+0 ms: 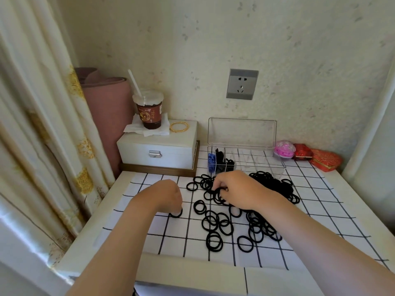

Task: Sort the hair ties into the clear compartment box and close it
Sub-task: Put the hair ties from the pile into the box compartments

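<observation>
The box [264, 166] lies at the back of the counter [192, 272], long axis left to right along the wall, mouth up, with its lid [241, 131] standing open behind it. Its leftmost compartments hold blue and black ties. Black ties [215, 223] lie strewn on the checked cloth [171, 240] in front. The right grip [237, 191] is curled round a bunch [219, 196] of them. The left grip [165, 196] is curled over one tie [177, 214]; whether it has hold I cannot tell.
</observation>
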`<control>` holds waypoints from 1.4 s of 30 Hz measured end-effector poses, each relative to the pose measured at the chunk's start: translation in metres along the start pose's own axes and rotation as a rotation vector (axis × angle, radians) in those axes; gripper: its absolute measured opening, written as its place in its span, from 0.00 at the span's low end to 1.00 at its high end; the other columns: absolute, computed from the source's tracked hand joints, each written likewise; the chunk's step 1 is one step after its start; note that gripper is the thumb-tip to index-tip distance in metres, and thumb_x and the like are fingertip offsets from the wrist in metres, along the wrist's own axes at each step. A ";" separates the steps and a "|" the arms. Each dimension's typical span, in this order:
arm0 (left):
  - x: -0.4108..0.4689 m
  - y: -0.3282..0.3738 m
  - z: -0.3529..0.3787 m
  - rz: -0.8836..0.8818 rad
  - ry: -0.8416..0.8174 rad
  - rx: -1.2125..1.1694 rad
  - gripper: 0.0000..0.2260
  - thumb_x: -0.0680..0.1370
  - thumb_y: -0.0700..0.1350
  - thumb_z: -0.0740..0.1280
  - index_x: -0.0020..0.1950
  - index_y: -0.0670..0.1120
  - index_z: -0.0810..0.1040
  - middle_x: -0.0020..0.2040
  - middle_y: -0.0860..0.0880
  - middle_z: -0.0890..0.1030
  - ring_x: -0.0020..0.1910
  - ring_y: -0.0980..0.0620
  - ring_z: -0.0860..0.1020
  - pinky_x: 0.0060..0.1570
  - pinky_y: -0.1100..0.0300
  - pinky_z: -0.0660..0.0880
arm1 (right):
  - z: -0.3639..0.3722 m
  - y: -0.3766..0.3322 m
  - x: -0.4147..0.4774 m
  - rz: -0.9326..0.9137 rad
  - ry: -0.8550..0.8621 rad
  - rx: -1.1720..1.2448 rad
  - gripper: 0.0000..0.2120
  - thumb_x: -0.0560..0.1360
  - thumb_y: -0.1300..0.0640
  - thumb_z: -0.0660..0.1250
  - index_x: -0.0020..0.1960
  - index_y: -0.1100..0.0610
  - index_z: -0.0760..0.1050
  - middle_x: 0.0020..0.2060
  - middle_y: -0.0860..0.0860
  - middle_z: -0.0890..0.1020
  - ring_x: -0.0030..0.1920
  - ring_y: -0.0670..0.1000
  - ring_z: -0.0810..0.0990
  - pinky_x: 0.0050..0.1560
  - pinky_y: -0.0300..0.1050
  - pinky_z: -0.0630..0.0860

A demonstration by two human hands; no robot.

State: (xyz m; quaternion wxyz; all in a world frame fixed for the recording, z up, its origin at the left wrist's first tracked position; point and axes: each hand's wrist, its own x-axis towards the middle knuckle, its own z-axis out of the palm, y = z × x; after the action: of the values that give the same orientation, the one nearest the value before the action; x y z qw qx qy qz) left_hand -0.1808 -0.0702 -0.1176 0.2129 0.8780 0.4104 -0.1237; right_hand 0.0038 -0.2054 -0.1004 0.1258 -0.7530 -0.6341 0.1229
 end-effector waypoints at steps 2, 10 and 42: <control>-0.001 0.006 -0.001 -0.005 -0.003 0.081 0.15 0.77 0.47 0.68 0.62 0.45 0.79 0.59 0.47 0.80 0.58 0.48 0.78 0.60 0.56 0.76 | -0.009 -0.003 -0.004 0.021 -0.030 0.084 0.14 0.78 0.62 0.64 0.59 0.49 0.81 0.51 0.41 0.80 0.48 0.35 0.76 0.51 0.27 0.70; 0.000 0.012 0.010 0.276 0.152 -0.295 0.04 0.77 0.47 0.69 0.44 0.57 0.78 0.42 0.55 0.80 0.40 0.58 0.78 0.44 0.61 0.76 | -0.009 -0.011 -0.022 0.090 -0.445 0.056 0.20 0.76 0.62 0.65 0.65 0.48 0.76 0.44 0.44 0.80 0.44 0.50 0.83 0.44 0.41 0.78; -0.026 0.021 0.003 0.268 -0.115 -0.401 0.09 0.76 0.38 0.68 0.51 0.49 0.84 0.45 0.49 0.83 0.40 0.52 0.85 0.47 0.58 0.82 | 0.016 -0.020 -0.006 0.133 -0.249 0.054 0.11 0.77 0.58 0.66 0.56 0.54 0.83 0.54 0.50 0.82 0.53 0.50 0.79 0.53 0.42 0.78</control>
State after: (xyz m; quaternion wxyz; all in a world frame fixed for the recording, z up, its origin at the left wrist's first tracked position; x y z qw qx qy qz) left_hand -0.1806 -0.1013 -0.1047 0.4205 0.8563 0.2936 -0.0603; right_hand -0.0213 -0.2076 -0.1084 0.0579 -0.7685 -0.5900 0.2408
